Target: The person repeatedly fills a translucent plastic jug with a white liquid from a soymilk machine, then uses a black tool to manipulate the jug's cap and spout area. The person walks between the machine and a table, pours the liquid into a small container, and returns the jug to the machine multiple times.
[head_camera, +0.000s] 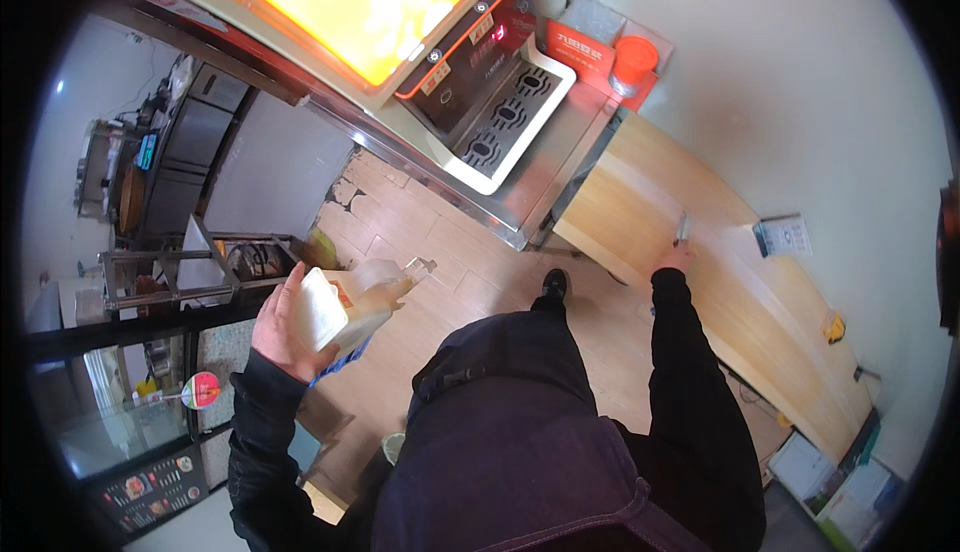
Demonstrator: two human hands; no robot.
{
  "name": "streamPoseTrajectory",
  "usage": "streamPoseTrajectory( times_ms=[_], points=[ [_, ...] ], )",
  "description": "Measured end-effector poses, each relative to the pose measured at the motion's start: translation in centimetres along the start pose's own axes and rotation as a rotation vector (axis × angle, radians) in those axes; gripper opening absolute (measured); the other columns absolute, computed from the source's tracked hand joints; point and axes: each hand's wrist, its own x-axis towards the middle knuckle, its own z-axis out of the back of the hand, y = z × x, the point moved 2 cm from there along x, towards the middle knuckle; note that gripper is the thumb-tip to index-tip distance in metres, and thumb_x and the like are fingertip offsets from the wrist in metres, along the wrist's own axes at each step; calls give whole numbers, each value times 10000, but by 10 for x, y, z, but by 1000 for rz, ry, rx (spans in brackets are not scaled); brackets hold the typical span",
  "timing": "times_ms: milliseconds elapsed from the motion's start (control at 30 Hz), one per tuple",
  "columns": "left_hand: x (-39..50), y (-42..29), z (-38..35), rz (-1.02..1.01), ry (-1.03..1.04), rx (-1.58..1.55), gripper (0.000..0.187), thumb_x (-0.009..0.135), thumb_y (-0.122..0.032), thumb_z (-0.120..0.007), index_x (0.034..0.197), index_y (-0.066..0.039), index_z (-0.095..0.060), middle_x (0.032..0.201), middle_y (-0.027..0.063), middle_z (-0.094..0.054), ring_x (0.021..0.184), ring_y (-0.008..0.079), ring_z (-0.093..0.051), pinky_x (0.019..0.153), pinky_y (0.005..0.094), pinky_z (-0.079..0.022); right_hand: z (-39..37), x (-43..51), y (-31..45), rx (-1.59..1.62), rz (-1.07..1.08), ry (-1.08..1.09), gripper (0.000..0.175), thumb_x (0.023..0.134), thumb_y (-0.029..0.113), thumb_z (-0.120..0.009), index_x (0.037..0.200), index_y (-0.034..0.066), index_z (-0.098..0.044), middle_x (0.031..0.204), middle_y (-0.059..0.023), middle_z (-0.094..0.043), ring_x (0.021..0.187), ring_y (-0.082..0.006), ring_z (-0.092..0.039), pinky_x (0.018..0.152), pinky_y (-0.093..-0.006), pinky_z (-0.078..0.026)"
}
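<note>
My left hand (281,334) grips a whitish box (324,310) with a red label on its side. Just beyond the box is a blurred, translucent rounded object (375,276) with a small metal-looking end; whether it is attached to the box I cannot tell. At the end of my outstretched arm, my right hand (677,258) is over the light wooden counter (637,184). A small thin tool with a pale, blade-like end (682,228) sticks out from its fingers, too small to identify surely.
A drink dispenser (465,56) with a drip tray (506,114) stands on a metal counter (555,154) ahead. Beside it is an orange-lidded jar (634,60). A metal rack (161,267) and a glass-fronted cabinet (120,409) are at left. A yellow tape measure-like object (834,328) is on the right.
</note>
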Motion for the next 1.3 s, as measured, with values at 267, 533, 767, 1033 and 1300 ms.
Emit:
streamPoseTrajectory(
  times_ms=[267,533,767,1033,1300],
  points=[
    [27,-16,11,-50,27,12,1176,609,-237,-921,1616,1,-362,1274,230,-638,1160,428,-643,1077,478,-504,55,22,18,82,-217,68,320,1008,179,-680,1275,5,-649,1250,-296,-631,1018,-467,-685,891,-516,-573],
    [47,-6,22,-157,65,55,1164,618,-289,-920,1612,-12,-382,1226,230,-649,1115,444,-653,1040,489,-512,415,-142,349,705,1391,-464,393,916,-58,-667,1304,4,-686,1360,-165,-666,1117,-297,-719,887,-378,-616],
    [74,-44,75,-386,210,394,1195,652,-308,-907,1661,-52,-319,1256,208,-662,1139,398,-672,1053,484,-514,516,-249,483,256,1867,-698,291,838,145,-673,1102,28,-710,1107,-96,-610,805,-194,-654,668,-331,-561],
    [77,-77,130,-508,38,340,1189,563,-277,-927,1602,-20,-409,1222,218,-674,1113,411,-669,1030,463,-535,551,-272,426,130,1759,-653,354,794,159,-693,1109,1,-721,1123,-107,-665,797,-190,-661,736,-326,-581],
    [97,-158,178,-587,47,229,1116,598,-207,-918,1578,2,-427,1239,264,-682,1126,457,-687,1011,496,-553,595,-226,379,351,1524,-519,328,922,102,-752,1199,-60,-686,1135,-187,-668,1034,-320,-656,1002,-413,-542]
  ],
)
